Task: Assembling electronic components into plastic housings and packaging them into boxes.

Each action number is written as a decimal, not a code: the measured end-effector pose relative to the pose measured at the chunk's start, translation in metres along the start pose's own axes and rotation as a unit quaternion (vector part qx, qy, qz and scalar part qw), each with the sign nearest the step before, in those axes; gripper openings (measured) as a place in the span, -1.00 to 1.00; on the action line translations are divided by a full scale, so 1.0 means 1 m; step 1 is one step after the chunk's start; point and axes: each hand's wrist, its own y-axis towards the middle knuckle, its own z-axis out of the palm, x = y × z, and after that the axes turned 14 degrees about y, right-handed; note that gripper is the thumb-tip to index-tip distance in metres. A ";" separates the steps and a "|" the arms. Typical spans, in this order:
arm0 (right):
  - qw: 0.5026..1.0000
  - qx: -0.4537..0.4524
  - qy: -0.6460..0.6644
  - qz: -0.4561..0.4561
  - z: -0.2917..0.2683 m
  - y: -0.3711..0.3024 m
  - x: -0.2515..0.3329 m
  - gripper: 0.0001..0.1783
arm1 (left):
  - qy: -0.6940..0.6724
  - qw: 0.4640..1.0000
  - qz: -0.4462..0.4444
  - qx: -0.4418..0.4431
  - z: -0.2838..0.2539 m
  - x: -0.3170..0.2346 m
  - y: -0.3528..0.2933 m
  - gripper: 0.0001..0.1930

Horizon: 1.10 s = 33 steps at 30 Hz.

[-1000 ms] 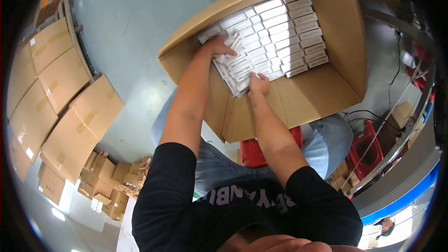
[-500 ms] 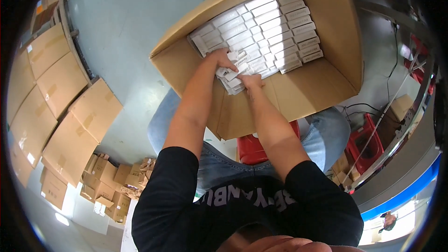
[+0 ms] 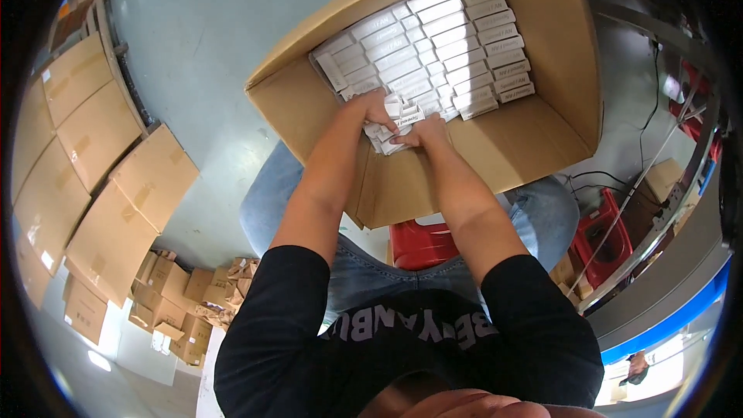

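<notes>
Two bare hands, the left hand (image 3: 373, 108) and the right hand (image 3: 427, 133), work inside one large open brown cardboard carton (image 3: 553, 27). Each grip is drawn in, thumb and fingers bent around a loose cluster of white boxes (image 3: 409, 116) at the carton's near left (fingers hide how many). Beside it lie rows of small white rectangular boxes (image 3: 495, 35), too overlapped to count surely, with dark print on many. Grey lettering crosses the black short-sleeved shirt (image 3: 418, 333). Several closed brown cardboard cartons (image 3: 77, 108) stand at left, and one red plastic stool (image 3: 600, 244) at right.
</notes>
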 end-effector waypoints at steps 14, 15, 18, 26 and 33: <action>0.993 0.056 0.055 -0.092 -0.011 0.027 -0.051 -0.02 | -0.087 0.979 0.136 0.122 -0.031 -0.033 -0.014 -0.32; 0.990 0.064 0.111 -0.063 -0.012 0.024 -0.050 0.00 | -0.087 0.986 0.093 0.104 -0.032 -0.033 -0.021 -0.30; 0.985 0.034 0.167 -0.038 -0.013 0.033 -0.040 -0.14 | -0.181 0.965 0.177 0.069 -0.019 -0.003 -0.005 -0.37; 0.913 0.056 0.392 0.101 -0.018 0.015 -0.001 -0.01 | -0.176 0.964 0.167 0.111 -0.009 0.010 -0.005 -0.24; 0.876 0.065 0.467 0.100 -0.017 0.011 -0.015 0.21 | -0.289 0.948 0.106 0.076 -0.008 -0.002 -0.013 -0.19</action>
